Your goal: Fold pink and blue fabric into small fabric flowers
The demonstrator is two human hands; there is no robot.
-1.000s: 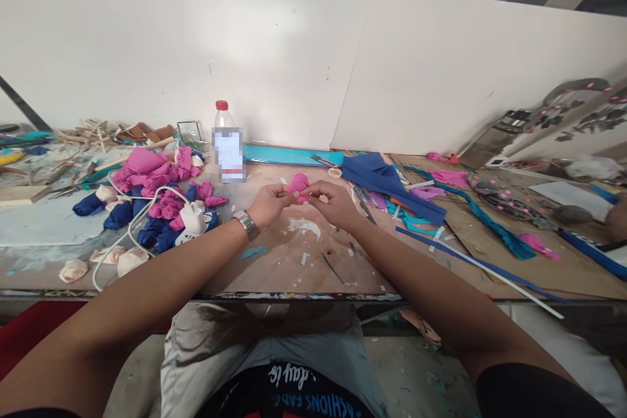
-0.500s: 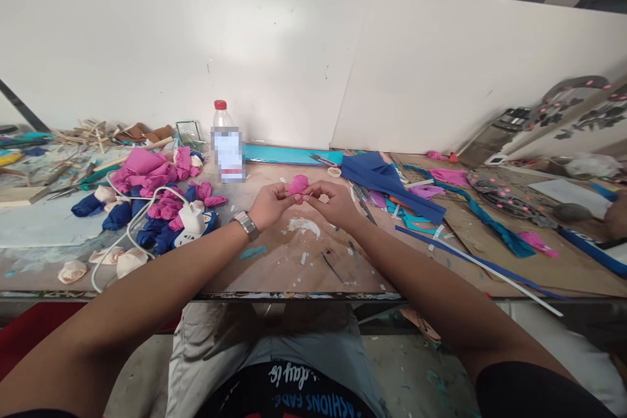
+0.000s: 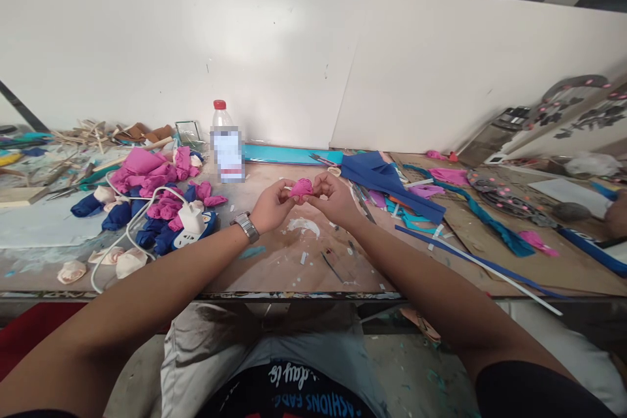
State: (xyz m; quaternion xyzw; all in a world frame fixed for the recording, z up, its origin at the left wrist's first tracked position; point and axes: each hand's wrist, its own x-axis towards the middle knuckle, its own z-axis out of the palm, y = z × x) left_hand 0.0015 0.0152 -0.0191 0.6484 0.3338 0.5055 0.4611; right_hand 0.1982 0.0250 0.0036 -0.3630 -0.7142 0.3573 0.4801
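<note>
Between my two hands, above the middle of the worktable, is a small bright pink crepe-like flower, bunched and rounded. My left hand pinches its left side with thumb and fingers; a metal-band watch is on that wrist. My right hand grips its right side, the thumb near its lower edge. The underside of the pink piece is hidden by my fingers. Left of my hands lies a heap of similar pink pieces with dark blue ones among them.
A red-capped bottle stands behind my left hand. A white charger with a cable sits at the left. Blue sheets, scissors and a white strip lie to the right. Part of another person's hand shows at the far right.
Both hands have shifted slightly, and the pink flower is turned and tilted a little between the fingers. The things on the table stay where they were.
</note>
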